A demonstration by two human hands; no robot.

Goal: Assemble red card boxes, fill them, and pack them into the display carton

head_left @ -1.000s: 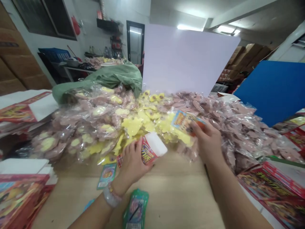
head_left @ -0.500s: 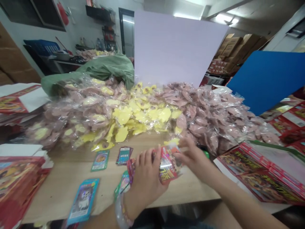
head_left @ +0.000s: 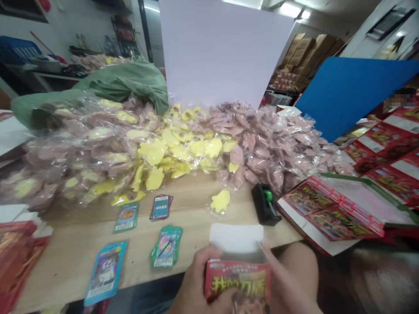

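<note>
At the bottom edge, close to my body, both hands hold a small red box (head_left: 238, 279) with yellow lettering; its white top flap (head_left: 236, 237) stands open. My left hand (head_left: 193, 288) grips the box's left side and my right hand (head_left: 283, 290) wraps its right side. Beyond the box, on the wooden table (head_left: 193, 226), lie several card packs: a blue one (head_left: 105, 271), a green one (head_left: 166, 246), another green one (head_left: 126, 217) and a dark one (head_left: 161, 207). A single yellow bagged piece (head_left: 220, 201) lies loose near the table's front.
A big heap of clear-bagged pink and yellow pieces (head_left: 157, 139) fills the back of the table. A black and green tape dispenser (head_left: 265, 203) sits at right. Flat red printed boxes (head_left: 330, 209) stack at right and at left (head_left: 19, 244). White (head_left: 222, 52) and blue (head_left: 350, 91) boards stand behind.
Both hands pulled the red box from the heap's edge back to my body at the frame bottom. The view tilted down; the white flap now points up and open.
</note>
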